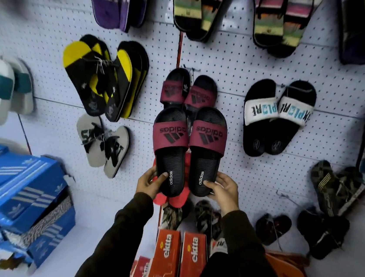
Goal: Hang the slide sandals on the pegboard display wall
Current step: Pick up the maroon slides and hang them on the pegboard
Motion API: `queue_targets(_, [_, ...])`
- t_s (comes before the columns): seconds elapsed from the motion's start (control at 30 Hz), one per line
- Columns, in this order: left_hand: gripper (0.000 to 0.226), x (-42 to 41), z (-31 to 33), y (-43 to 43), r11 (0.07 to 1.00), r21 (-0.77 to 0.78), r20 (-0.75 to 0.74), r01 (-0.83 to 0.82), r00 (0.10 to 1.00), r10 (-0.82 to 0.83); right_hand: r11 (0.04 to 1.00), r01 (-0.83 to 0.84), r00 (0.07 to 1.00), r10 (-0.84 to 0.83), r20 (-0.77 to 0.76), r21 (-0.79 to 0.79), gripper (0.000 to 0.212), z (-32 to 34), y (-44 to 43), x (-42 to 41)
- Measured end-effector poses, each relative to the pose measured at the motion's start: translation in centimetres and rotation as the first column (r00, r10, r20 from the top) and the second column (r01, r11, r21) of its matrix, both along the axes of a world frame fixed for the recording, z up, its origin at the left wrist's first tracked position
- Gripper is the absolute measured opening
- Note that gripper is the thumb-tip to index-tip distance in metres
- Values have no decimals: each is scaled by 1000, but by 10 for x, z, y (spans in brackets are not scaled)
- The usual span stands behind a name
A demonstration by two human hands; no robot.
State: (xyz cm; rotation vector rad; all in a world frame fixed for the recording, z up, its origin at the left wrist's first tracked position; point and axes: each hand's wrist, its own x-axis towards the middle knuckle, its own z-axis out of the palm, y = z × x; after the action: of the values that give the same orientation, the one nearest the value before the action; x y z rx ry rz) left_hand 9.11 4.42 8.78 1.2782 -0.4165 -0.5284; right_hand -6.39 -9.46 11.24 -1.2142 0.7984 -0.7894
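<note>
Two black slide sandals with maroon straps are held up side by side against the white pegboard wall (251, 182). My left hand (150, 182) grips the heel of the left slide (170, 148), thumb on its footbed. My right hand (224, 190) grips the heel of the right slide (206, 150) the same way. Just above them a matching smaller maroon pair (189, 89) hangs on the board from a peg with a tag. A red sandal (178, 198) shows behind and below the held pair.
Hanging pairs surround the spot: yellow-black flip-flops (102, 79), grey ones (103, 145), black-and-white slides (277, 117), patterned dark pairs lower right (335, 187). Blue shoe boxes (16, 192) are stacked at the left, and red boxes (177, 256) stand below my arms.
</note>
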Motion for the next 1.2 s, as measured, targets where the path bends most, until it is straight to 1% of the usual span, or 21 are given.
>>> queue_targets(0.1, [34,14,29,-4,999,-49,76,5,997,-1,999,-2,998,5,63,-40,48,27,-6,13])
queue_targets(0.2, [33,32,54,-10,996,-87,142,1,990,12,997,-4,991,13,135,-72,46,54,-13,26])
queue_targets(0.33, [28,57,92,-17,990,-140,203,3,979,26,992,-14,979,40,201,-127,48,91,-23,45])
queue_targets(0.47, [33,82,123,-24,978,-208,208,-34,975,78,980,-7,976,49,212,-197,50,119,-35,66])
queue_targets(0.53, [39,94,132,-27,975,-220,216,-29,973,77,979,4,976,41,215,-206,52,127,-39,75])
queue_targets(0.6, [39,99,138,-30,976,-219,224,-20,972,71,980,6,977,38,212,-201,52,129,-43,82])
queue_targets(0.67, [35,100,139,-32,978,-207,202,-26,977,69,982,-2,980,40,195,-191,51,127,-45,87])
queue_targets(0.73, [32,103,133,-34,986,-161,172,-38,983,66,987,-15,983,44,177,-159,51,120,-46,90])
queue_targets(0.8, [32,111,121,-38,995,-90,145,-29,989,42,991,-24,986,46,161,-133,53,109,-48,92])
queue_targets(0.9, [37,117,99,-44,1000,-7,138,-26,990,26,992,-7,995,19,99,-123,54,85,-54,96])
queue_targets(0.97, [36,116,90,-47,1000,-4,112,-5,994,6,994,10,997,-2,74,-112,53,72,-55,99])
queue_targets(1.07, [32,112,80,-53,1000,-21,62,11,998,-10,996,-10,997,18,79,-93,51,59,-54,104])
queue_targets(1.2, [39,107,67,-59,996,-55,33,-71,997,73,995,-35,993,45,112,-93,54,47,-50,104])
